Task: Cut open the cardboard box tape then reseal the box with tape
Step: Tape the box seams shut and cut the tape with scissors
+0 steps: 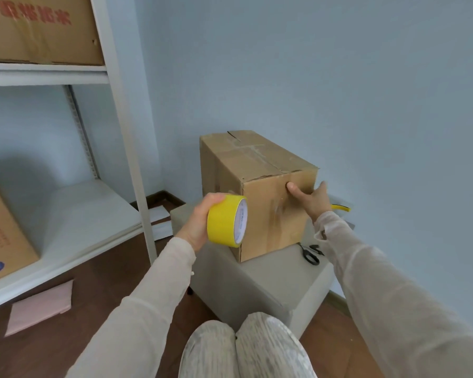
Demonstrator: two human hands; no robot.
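Yellow tape roll (227, 221) gripped by left hand (198, 223), right hand (313, 199) clasping box (257, 165) (right edge)

Both arms wear thin cream long sleeves (137, 309); the trousers (246, 350) are mottled pale grey
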